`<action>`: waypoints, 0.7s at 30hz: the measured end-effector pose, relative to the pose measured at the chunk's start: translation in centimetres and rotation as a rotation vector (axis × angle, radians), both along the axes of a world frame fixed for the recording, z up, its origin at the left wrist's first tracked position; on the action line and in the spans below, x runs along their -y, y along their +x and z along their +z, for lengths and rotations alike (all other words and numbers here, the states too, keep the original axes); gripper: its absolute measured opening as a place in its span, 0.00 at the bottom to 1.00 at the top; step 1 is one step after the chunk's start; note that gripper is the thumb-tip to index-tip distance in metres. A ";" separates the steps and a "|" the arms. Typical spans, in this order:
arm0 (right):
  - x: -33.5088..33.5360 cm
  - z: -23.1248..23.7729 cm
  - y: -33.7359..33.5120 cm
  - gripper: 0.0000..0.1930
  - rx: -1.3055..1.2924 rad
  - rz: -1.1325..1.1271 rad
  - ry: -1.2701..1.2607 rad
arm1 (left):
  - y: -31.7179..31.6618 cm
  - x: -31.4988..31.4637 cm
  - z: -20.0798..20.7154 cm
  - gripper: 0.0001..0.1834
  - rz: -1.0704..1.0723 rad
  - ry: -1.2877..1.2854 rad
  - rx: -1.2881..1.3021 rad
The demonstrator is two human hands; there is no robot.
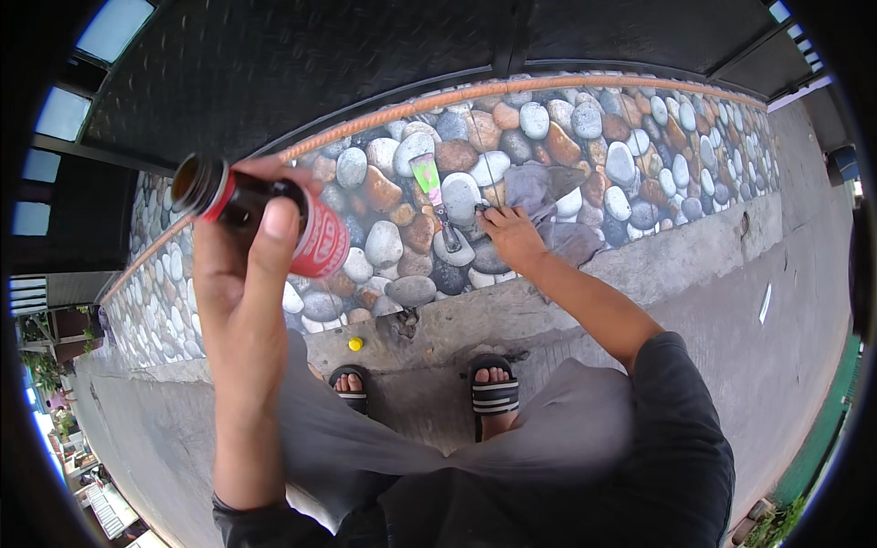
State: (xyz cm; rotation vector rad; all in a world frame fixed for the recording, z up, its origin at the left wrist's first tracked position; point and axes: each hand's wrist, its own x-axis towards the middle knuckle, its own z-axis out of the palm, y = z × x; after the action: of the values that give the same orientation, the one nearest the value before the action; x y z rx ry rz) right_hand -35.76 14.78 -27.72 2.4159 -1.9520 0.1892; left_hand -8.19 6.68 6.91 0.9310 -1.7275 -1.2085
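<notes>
My left hand (242, 265) is wrapped round a dark brown bottle (251, 199) with a red label. The bottle is held up close, tilted to the left, and its uncapped mouth faces the upper left. My right hand (513, 236) reaches down to the pebble-patterned surface (384, 242), its fingers bent together at a small dark thing that I cannot make out. Just beyond that hand lies a crumpled dark grey cloth (544, 187). Left of my fingers rests a slim tool (440, 212) with a dark handle and a flat green and pink end.
A round yellow cap (355, 344) sits on the concrete near my sandalled feet (494, 395). Behind the pebbled strip stands a black metal gate (365, 64), with an orange-brown bar (457, 91) along its foot. A pale sliver (766, 303) lies on the ground at the right.
</notes>
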 end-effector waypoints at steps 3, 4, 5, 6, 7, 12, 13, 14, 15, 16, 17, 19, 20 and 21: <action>-0.2 1.8 -2.8 0.23 0.032 -0.204 0.087 | -3.7 2.9 -0.7 0.19 0.034 -0.002 -0.044; 0.5 2.1 -2.2 0.23 0.035 -0.245 0.111 | -3.9 3.6 -0.6 0.19 0.009 0.001 -0.088; 1.4 2.3 -1.4 0.23 0.039 -0.286 0.135 | -3.3 3.7 -0.5 0.19 0.002 0.010 -0.081; 1.8 2.5 -1.3 0.23 0.019 -0.333 0.162 | -2.8 4.2 -0.9 0.18 -0.011 0.026 -0.095; 1.0 2.1 -0.1 0.25 -0.039 -0.285 0.177 | -1.9 4.6 -1.2 0.18 -0.003 0.035 -0.082; -1.9 3.4 0.0 0.29 -0.199 -0.173 0.352 | 3.5 6.1 -3.5 0.17 -0.026 0.141 -0.147; -1.2 3.4 0.1 0.29 -0.176 -0.204 0.337 | 5.1 6.3 -2.9 0.17 0.020 0.138 -0.052; -0.4 3.1 0.5 0.29 -0.154 -0.236 0.322 | 6.7 6.7 -2.8 0.17 0.021 0.104 -0.005; 0.3 3.1 0.8 0.28 -0.119 -0.307 0.313 | 8.2 7.4 -3.3 0.17 0.012 0.077 0.022; 0.4 2.9 1.8 0.28 -0.115 -0.380 0.291 | 9.6 8.1 -3.7 0.17 0.002 0.051 0.048; 0.7 2.5 3.2 0.27 -0.112 -0.452 0.268 | 10.7 8.8 -3.8 0.17 0.035 0.039 0.084; 0.6 1.2 6.0 0.26 -0.122 -0.518 0.162 | 12.3 10.0 -4.5 0.17 0.060 0.022 0.145; -0.1 0.7 7.1 0.26 -0.079 -0.543 0.129 | 12.6 10.4 -4.7 0.18 0.079 0.013 0.174; -0.8 0.3 8.9 0.27 -0.024 -0.565 0.094 | 12.9 10.8 -4.8 0.18 0.073 -0.008 0.154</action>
State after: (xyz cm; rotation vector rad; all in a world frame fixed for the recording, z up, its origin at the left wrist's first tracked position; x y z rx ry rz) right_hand -26.89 15.55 -27.41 1.7916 -2.5733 0.0504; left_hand 4.70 -4.12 2.15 1.0975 -1.8007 -1.1069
